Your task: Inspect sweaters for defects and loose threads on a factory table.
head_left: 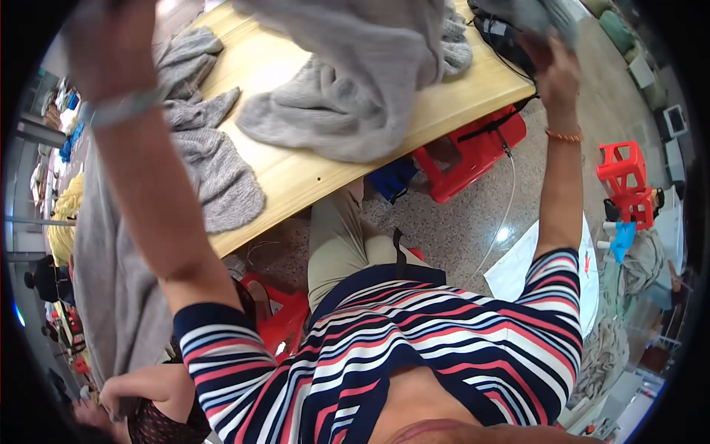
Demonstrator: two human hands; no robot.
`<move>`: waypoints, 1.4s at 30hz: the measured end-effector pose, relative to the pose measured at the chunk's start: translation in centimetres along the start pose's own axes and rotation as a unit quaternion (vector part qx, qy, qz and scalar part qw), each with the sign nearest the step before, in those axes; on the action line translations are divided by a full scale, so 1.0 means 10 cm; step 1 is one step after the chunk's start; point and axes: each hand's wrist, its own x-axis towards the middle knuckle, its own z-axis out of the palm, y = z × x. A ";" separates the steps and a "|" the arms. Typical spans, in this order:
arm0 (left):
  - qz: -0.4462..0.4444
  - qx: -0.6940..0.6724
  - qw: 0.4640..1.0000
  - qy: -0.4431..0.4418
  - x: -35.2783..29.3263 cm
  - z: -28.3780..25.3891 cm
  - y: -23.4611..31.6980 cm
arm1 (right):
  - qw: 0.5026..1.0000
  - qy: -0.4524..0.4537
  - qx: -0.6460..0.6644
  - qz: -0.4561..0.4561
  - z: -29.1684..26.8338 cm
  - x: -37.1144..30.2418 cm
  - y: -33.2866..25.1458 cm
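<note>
A light grey knitted garment [347,89] hangs and lies in folds over the wooden table in front of me, its upper part cut off by the top edge. My right hand [558,70] is raised past the table's right corner, fingers closed round a blurred piece of grey cloth [547,22]. Whether that cloth belongs to the garment, I cannot tell. Up at the far left is my left hand [111,48], smeared by motion, its fingers hidden. More grey knitted pieces [214,174] lie on the table beside my left forearm.
The wooden table [288,196] has a dark bag with a cord [503,41] at its right corner. Under it stands a red stool [473,155]. Grey fabric [122,274] drapes at the left, near another person's arm [159,392]. Red stools [625,177] stand right.
</note>
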 end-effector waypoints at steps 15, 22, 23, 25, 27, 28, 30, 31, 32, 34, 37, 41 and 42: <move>-0.081 0.213 0.924 -0.308 -3.36 -0.77 -1.04 | 0.766 -0.336 0.548 0.032 0.66 -0.65 -2.63; 0.128 0.479 0.804 -0.329 -3.84 -0.84 -1.45 | 0.802 -0.336 0.493 0.023 0.96 -0.69 -2.55; 0.132 0.480 0.804 -0.324 -3.88 -0.89 -1.51 | 0.805 -0.331 0.492 0.020 1.00 -0.72 -2.51; 0.200 0.489 0.786 -0.320 -3.91 -1.01 -1.57 | 0.800 -0.346 0.490 0.028 1.02 -0.73 -2.49; 0.224 0.492 0.779 -0.318 -3.88 -1.08 -1.61 | 0.796 -0.343 0.497 0.031 1.01 -0.74 -2.48; 0.232 0.476 0.783 -0.326 -3.84 -1.10 -1.61 | 0.809 -0.327 0.487 0.035 0.99 -0.75 -2.49; 0.244 0.458 0.788 -0.332 -3.76 -1.11 -1.58 | 0.823 -0.309 0.475 0.039 0.91 -0.75 -2.51; 0.231 0.440 0.792 -0.354 -3.69 -1.09 -1.53 | 0.857 -0.257 0.446 0.022 0.82 -0.74 -2.55; 0.218 0.422 0.796 -0.376 -3.63 -1.08 -1.46 | 0.887 -0.204 0.414 0.005 0.72 -0.72 -2.59; 0.172 0.329 0.866 -0.334 -3.44 -0.91 -1.23 | 0.882 -0.173 0.437 -0.012 0.40 -0.63 -2.65; 0.104 0.225 0.922 -0.297 -3.26 -0.73 -0.82 | 0.762 -0.172 0.620 -0.065 -0.11 -0.50 -2.95; -0.087 0.015 0.976 -0.201 -3.04 -0.56 -0.56 | 0.615 -0.315 0.712 -0.125 -0.58 -0.57 -3.45; -0.090 0.024 0.980 -0.175 -2.97 -0.55 -0.49 | 0.624 -0.312 0.706 -0.122 -0.57 -0.61 -3.49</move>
